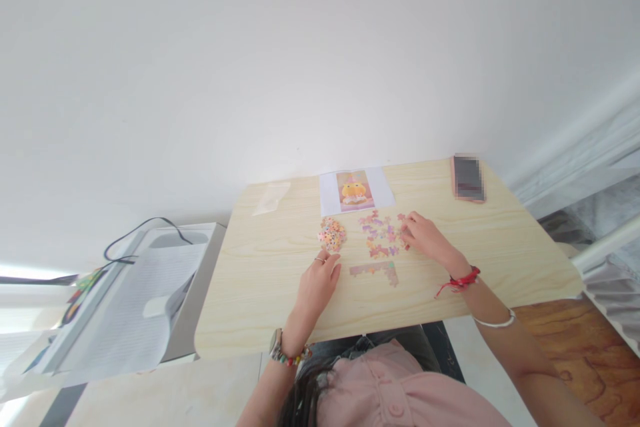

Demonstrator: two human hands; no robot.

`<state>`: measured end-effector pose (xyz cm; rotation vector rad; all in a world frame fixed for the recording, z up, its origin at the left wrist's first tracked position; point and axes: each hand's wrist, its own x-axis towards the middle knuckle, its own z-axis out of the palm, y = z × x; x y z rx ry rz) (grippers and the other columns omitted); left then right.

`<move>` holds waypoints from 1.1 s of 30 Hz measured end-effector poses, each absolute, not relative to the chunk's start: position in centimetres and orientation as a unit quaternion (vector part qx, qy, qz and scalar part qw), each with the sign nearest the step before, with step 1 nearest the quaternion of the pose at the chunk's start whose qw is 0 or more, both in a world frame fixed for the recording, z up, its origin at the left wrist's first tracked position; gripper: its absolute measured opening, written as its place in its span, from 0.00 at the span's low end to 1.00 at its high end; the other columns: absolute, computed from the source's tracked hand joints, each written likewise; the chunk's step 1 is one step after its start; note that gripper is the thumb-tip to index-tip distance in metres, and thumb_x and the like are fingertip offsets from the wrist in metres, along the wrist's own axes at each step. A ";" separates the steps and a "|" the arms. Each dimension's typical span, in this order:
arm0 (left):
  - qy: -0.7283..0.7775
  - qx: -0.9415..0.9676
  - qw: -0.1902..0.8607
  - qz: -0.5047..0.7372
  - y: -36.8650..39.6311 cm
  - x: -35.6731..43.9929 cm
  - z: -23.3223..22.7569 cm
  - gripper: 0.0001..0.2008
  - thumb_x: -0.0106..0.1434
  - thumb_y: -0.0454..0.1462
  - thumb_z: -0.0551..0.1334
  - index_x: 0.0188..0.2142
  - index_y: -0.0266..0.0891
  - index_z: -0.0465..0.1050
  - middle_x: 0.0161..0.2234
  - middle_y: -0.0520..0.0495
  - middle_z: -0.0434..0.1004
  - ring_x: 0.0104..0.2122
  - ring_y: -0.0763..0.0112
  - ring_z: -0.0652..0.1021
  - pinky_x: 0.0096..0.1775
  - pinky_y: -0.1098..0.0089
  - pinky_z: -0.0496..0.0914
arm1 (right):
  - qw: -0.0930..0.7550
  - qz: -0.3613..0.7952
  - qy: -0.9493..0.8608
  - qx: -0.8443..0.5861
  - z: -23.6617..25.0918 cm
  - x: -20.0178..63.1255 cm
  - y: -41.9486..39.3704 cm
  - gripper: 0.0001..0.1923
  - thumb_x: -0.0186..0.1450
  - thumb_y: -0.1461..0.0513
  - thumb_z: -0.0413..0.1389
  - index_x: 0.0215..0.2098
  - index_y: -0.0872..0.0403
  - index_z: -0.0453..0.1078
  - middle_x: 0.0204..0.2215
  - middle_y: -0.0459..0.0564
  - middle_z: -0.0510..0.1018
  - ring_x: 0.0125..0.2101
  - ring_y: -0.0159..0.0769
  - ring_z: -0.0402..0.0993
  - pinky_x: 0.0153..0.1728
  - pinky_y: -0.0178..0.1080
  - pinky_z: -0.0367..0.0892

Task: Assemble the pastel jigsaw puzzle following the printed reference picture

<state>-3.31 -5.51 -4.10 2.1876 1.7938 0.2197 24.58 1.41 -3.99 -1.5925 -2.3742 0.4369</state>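
Laptop (135, 293) far left on a side stand, cable looped over it. Clear bag (271, 198) lies at my table's (500, 247) back-left corner. Small heap of puzzle pieces (332, 234) next; my left hand (317, 285) rests flat just below it, fingers loosely together, holding nothing. Joined edge strip (376, 271) lies just to its right. Reference picture (355, 190) at the back edge. Loose pieces (379, 235) spread mid-table; my right hand (425, 235) touches their right side, fingers curled; grip unclear. Phone (468, 177) back right.
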 end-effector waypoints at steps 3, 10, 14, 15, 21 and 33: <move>0.624 0.762 0.153 0.077 -5.5 -3.3 -4.1 0.13 0.63 0.36 0.50 0.46 0.40 0.66 0.42 0.45 0.68 0.37 0.69 0.73 0.35 0.71 0.67 | 0.108 0.103 -0.821 -0.551 -3.8 25.1 1.1 0.04 0.59 0.64 0.50 0.30 0.55 0.65 0.32 0.51 0.68 0.32 0.37 0.68 0.35 0.39 0.62; 0.624 0.763 0.150 0.078 -5.4 -3.2 -4.0 0.13 0.63 0.36 0.50 0.45 0.41 0.66 0.41 0.45 0.69 0.36 0.71 0.74 0.35 0.73 0.67 | 0.120 0.094 -0.823 -0.547 -4.4 26.1 0.4 0.06 0.60 0.60 0.50 0.30 0.54 0.66 0.32 0.51 0.68 0.33 0.37 0.67 0.36 0.39 0.60; 0.623 0.764 0.148 0.075 -5.5 -3.2 -4.1 0.12 0.63 0.36 0.50 0.45 0.41 0.67 0.41 0.45 0.69 0.37 0.70 0.74 0.35 0.72 0.67 | 0.130 0.086 -0.813 -0.561 -4.7 26.0 0.7 0.06 0.60 0.60 0.50 0.30 0.55 0.66 0.32 0.51 0.68 0.33 0.36 0.67 0.36 0.39 0.60; 0.622 0.765 0.148 0.075 -5.5 -3.2 -4.1 0.12 0.63 0.36 0.50 0.45 0.41 0.67 0.41 0.45 0.69 0.37 0.70 0.74 0.35 0.72 0.68 | 0.133 0.084 -0.810 -0.566 -4.8 25.9 0.9 0.06 0.59 0.61 0.50 0.30 0.55 0.66 0.32 0.51 0.68 0.33 0.37 0.67 0.36 0.39 0.61; 0.625 0.764 0.146 0.072 -5.4 -3.1 -4.0 0.12 0.63 0.36 0.51 0.45 0.41 0.67 0.42 0.45 0.69 0.37 0.70 0.74 0.35 0.72 0.67 | 0.140 0.103 -0.800 -0.574 -5.1 25.0 1.9 0.06 0.59 0.64 0.50 0.32 0.55 0.67 0.32 0.50 0.69 0.33 0.35 0.68 0.36 0.37 0.62; 0.618 0.768 0.151 0.072 -5.5 -3.0 -3.8 0.13 0.63 0.36 0.49 0.45 0.41 0.66 0.42 0.45 0.68 0.37 0.70 0.73 0.36 0.72 0.67 | 0.193 0.204 -0.798 -0.533 -4.3 23.9 -3.8 0.06 0.60 0.64 0.49 0.32 0.53 0.67 0.33 0.50 0.68 0.35 0.36 0.68 0.39 0.40 0.64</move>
